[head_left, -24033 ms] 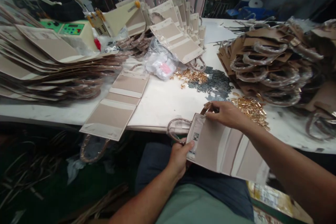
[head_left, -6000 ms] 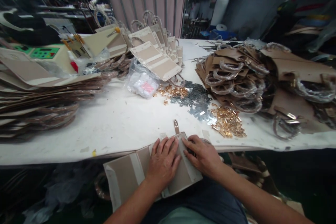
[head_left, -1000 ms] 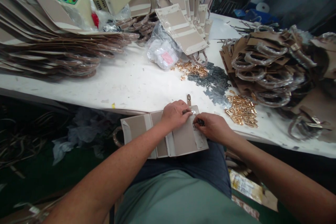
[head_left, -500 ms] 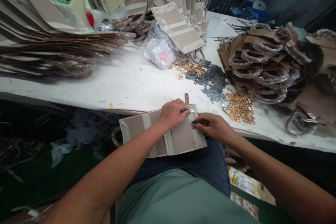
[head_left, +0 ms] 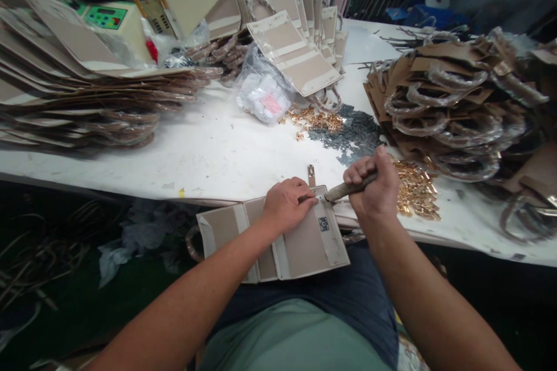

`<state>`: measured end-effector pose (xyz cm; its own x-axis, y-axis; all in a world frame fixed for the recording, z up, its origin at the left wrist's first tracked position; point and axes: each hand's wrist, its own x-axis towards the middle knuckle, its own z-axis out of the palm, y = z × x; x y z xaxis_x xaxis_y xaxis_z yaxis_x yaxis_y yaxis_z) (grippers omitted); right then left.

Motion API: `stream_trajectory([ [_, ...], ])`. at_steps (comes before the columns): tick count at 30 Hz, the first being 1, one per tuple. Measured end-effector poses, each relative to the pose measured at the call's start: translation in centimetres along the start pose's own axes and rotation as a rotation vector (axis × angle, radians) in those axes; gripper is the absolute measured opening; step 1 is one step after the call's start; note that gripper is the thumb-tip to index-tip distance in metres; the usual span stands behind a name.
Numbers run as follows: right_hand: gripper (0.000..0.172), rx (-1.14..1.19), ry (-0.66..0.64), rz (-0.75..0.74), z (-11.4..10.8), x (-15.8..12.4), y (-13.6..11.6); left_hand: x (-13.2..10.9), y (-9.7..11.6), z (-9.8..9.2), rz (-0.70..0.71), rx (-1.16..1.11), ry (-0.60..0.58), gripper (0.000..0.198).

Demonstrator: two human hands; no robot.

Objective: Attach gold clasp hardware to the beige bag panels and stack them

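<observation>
A beige bag panel (head_left: 304, 249) lies open across my lap, leaning against the table's front edge. My left hand (head_left: 287, 203) rests on its upper part, thumb and fingers pinched together; what they pinch is too small to make out. My right hand (head_left: 376, 185) is closed round a tool with a thick greyish-brown handle (head_left: 348, 188). The tool's lower end meets the panel's top right corner, close to my left fingertips. A small dark square plate (head_left: 323, 224) sits on the panel below. Past the top edge sticks out a tab with a gold fitting (head_left: 311, 173).
Gold fittings (head_left: 418, 191) and dark metal plates (head_left: 348, 133) lie in heaps on the white table (head_left: 195, 145). Stacks of bag panels (head_left: 87, 87) stand left, wrapped handles (head_left: 461, 110) pile up right. A clear plastic bag (head_left: 265, 95) sits mid-table.
My right hand has moved up from the square plate and now grips the thick-handled tool against the panel's corner. The square plate is now uncovered. My left hand stays on the panel.
</observation>
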<state>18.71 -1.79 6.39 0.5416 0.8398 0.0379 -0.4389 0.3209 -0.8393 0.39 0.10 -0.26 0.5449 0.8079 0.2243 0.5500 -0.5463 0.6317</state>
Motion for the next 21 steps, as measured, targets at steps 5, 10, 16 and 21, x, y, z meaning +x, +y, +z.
stream_trajectory([
  [5, 0.060, 0.092, 0.072, 0.109, -1.2, 0.9, 1.7, 0.1, -0.4, 0.3, 0.022, 0.011, 0.018, 0.004],
  [10, 0.061, 0.102, 0.061, 0.138, -1.2, 1.4, 1.9, 0.1, -0.7, 0.6, 0.039, 0.024, 0.028, 0.005],
  [16, 0.052, -0.181, -0.164, 0.013, 1.0, -0.1, 2.4, 0.2, -0.8, 0.7, 0.066, 0.019, 0.015, 0.011],
  [21, 0.050, -0.661, -0.463, -0.177, 2.4, -2.1, 2.3, 0.5, -0.5, -0.4, -0.031, 0.016, -0.070, 0.014],
])
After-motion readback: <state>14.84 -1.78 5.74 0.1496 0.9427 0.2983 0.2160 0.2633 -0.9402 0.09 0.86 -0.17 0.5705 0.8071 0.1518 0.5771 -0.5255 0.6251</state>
